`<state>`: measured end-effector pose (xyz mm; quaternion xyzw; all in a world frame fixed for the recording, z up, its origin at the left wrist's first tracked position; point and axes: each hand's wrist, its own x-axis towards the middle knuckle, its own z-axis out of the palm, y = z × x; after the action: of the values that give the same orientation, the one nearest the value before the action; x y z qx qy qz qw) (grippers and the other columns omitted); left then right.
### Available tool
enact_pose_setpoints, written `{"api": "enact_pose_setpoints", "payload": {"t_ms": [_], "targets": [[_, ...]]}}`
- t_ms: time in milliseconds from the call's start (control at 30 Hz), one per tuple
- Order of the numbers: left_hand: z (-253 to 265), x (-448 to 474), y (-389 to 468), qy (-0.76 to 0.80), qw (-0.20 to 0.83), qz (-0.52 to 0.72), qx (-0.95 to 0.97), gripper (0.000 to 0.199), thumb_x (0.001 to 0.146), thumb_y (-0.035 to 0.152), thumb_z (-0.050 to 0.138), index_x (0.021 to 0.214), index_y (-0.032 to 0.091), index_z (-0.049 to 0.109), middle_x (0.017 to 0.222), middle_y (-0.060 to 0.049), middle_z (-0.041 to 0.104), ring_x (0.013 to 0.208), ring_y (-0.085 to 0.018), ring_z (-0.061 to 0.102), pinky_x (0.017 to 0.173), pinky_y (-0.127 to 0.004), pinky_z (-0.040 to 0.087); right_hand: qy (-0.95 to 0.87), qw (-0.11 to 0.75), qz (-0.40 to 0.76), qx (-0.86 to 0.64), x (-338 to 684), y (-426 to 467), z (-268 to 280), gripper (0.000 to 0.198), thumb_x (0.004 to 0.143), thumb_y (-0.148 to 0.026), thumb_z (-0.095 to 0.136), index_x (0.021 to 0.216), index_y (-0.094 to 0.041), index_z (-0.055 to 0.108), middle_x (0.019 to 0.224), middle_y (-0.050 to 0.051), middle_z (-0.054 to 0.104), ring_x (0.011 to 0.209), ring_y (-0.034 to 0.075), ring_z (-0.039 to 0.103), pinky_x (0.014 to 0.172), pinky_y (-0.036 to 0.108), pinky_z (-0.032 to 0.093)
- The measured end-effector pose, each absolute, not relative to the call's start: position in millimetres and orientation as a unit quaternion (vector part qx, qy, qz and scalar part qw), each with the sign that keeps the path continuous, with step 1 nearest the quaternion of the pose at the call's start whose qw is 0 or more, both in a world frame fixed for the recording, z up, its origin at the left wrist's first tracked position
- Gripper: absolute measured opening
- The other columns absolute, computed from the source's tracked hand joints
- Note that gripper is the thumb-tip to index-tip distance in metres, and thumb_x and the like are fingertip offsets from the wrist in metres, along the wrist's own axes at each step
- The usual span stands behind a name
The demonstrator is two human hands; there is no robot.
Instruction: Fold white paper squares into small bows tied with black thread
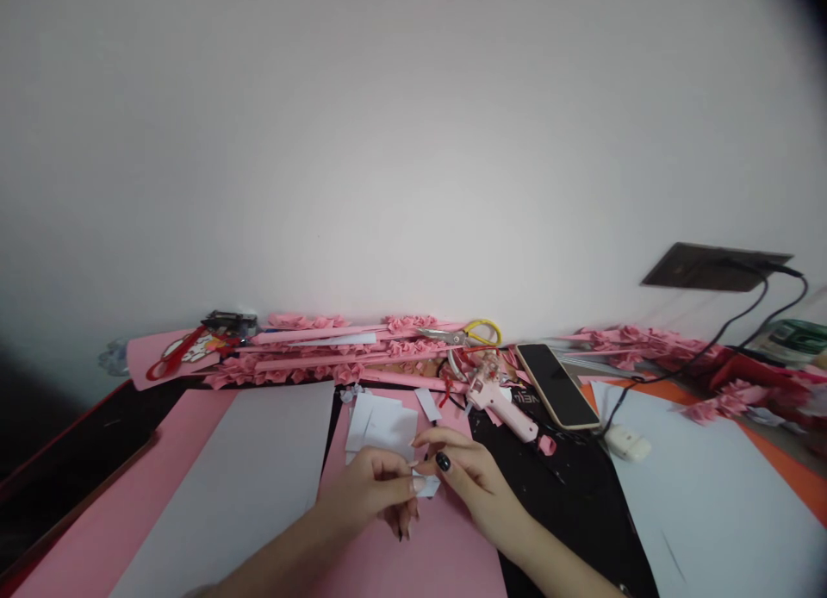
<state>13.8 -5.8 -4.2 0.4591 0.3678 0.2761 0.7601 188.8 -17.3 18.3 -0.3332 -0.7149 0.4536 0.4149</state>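
A small white piece of paper (427,486) is held up between my hands over a pink sheet (413,555). My left hand (368,490) pinches it near its left edge, with the thumb in front and the other fingers curled beneath. From the other side, my right hand (475,482) closes thumb and forefinger at the paper's upper edge; its thumb has a dark nail. Part of the paper is hidden by the fingers. Just beyond my hands, a stack of white paper squares (394,426) lies on the pink sheet, with a small white strip (427,403) beside it.
A pink glue gun (507,410), a phone (556,387) and a white earbud case (628,443) lie to the right. Yellow-handled scissors (462,333) rest on pink paper flower stems (336,357) along the wall. Red-handled scissors (174,357) lie left. Large white sheets (245,477) flank the middle.
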Motion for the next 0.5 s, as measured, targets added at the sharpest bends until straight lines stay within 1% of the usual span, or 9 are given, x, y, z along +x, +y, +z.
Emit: {"api": "enact_pose_setpoints", "payload": {"t_ms": [133, 267, 433, 500], "targets": [[-6.6, 12.4, -3.7, 0.357, 0.771, 0.277, 0.449, 0.033, 0.063, 0.040, 0.070, 0.052, 0.011, 0.060, 0.042, 0.000, 0.058, 0.034, -0.007, 0.051, 0.038, -0.017, 0.038, -0.722, 0.411, 0.448, -0.330, 189.5, -18.5, 19.1, 0.033, 0.092, -0.028, 0.038, 0.094, -0.021, 0.070, 0.104, 0.008, 0.057, 0.091, 0.018, 0.055, 0.084, 0.032, 0.041], [-8.7, 11.9, -4.2, 0.361, 0.767, 0.290, 0.443, 0.031, 0.064, 0.038, 0.071, 0.055, 0.011, 0.060, 0.046, 0.001, 0.059, 0.038, -0.007, 0.053, 0.040, -0.018, 0.040, -0.722, 0.410, 0.451, -0.328, 189.9, -17.9, 18.4, 0.034, 0.093, -0.028, 0.037, 0.094, -0.021, 0.070, 0.104, 0.008, 0.056, 0.095, 0.019, 0.054, 0.086, 0.032, 0.040], [-6.6, 12.1, -6.4, 0.360, 0.755, 0.290, 0.465, 0.030, 0.067, 0.038, 0.068, 0.056, 0.011, 0.060, 0.047, 0.000, 0.060, 0.040, -0.009, 0.055, 0.042, -0.019, 0.043, -0.705, 0.419, 0.464, -0.336, 188.8, -16.0, 17.3, 0.036, 0.093, -0.031, 0.035, 0.083, -0.019, 0.068, 0.099, 0.007, 0.056, 0.092, 0.019, 0.053, 0.085, 0.031, 0.039], [-3.7, 12.5, -7.5, 0.364, 0.742, 0.297, 0.477, 0.030, 0.068, 0.038, 0.067, 0.056, 0.011, 0.060, 0.049, -0.001, 0.061, 0.043, -0.010, 0.056, 0.045, -0.020, 0.045, -0.686, 0.425, 0.468, -0.360, 187.8, -15.8, 14.7, 0.031, 0.092, -0.032, 0.038, 0.085, -0.018, 0.063, 0.090, 0.005, 0.056, 0.084, 0.017, 0.053, 0.078, 0.028, 0.040]]}}
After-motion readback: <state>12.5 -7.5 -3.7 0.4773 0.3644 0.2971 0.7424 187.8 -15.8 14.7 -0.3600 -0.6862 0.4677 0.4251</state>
